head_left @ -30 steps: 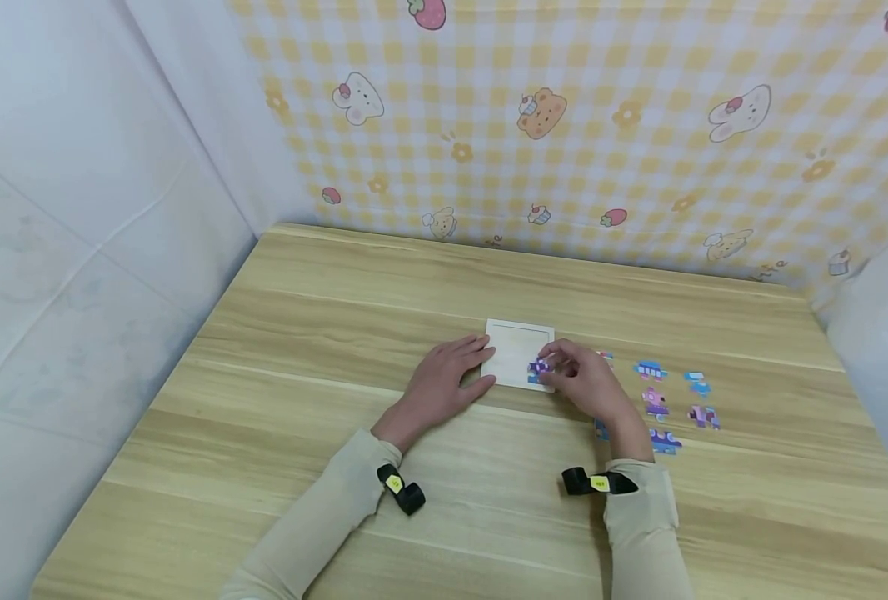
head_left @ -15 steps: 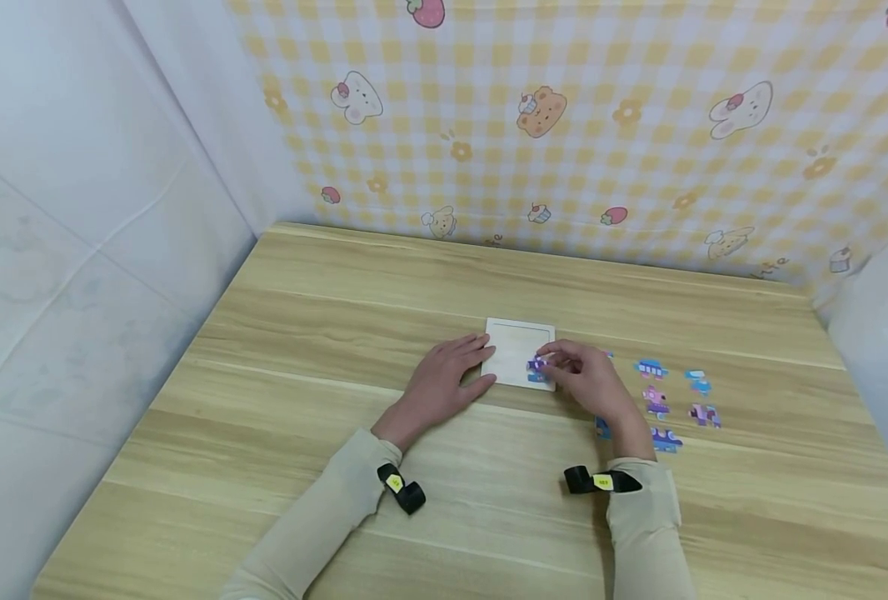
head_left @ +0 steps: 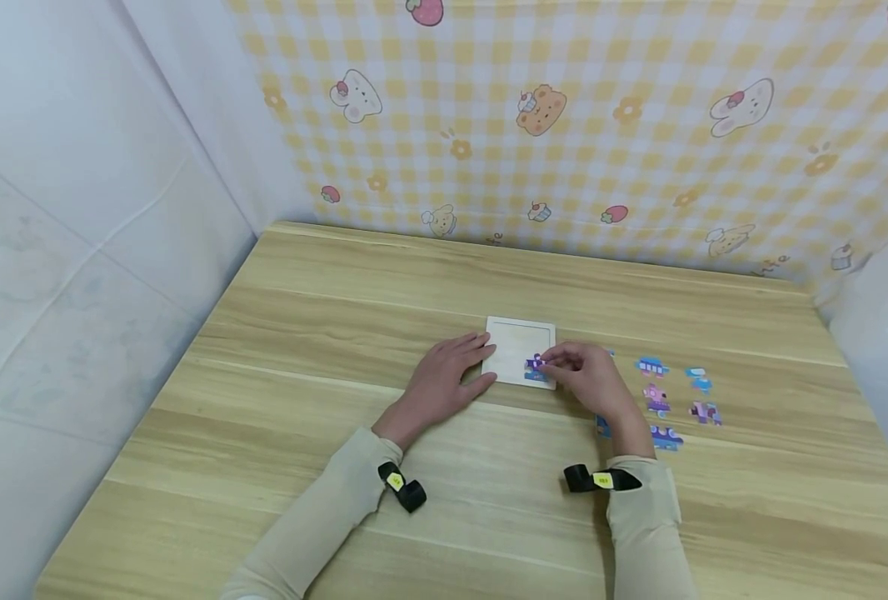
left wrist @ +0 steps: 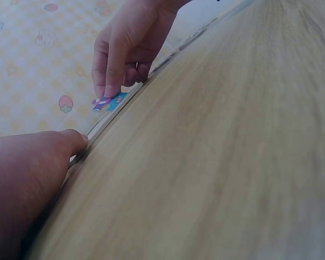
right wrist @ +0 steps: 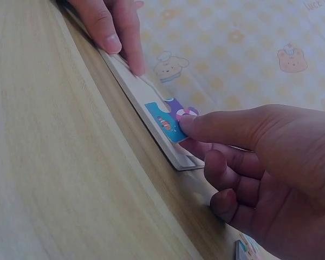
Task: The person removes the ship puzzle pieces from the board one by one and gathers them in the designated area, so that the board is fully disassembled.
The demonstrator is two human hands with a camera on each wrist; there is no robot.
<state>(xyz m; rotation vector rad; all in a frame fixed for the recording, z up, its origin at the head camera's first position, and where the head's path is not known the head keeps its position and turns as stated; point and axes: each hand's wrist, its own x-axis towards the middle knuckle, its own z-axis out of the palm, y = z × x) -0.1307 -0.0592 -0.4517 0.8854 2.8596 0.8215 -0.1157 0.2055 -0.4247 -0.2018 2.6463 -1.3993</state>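
A square white puzzle frame (head_left: pixel 509 344) lies on the wooden table. My left hand (head_left: pixel 444 383) rests at its left side with fingers straight, fingertips on the rim. Over the frame's lower right corner, my right hand (head_left: pixel 586 377) pinches a purple and blue jigsaw piece (head_left: pixel 536 372) between thumb and fingers. In the right wrist view this jigsaw piece (right wrist: pixel 165 122) shows an orange fish and a pink and white ring, and it is tilted just at the tray surface. The left wrist view shows the right hand (left wrist: pixel 127 54) from the far side, its fingertips on the piece.
Several loose jigsaw pieces lie right of the frame, among them a blue piece (head_left: pixel 651 367), a pink piece (head_left: pixel 656 399) and a purple piece (head_left: pixel 705 412). The right forearm partly covers others. A checked yellow curtain (head_left: pixel 444 125) hangs behind the table.
My right hand has shifted the jigsaw piece slightly left within the frame's lower right area. The left hand stays where it was.
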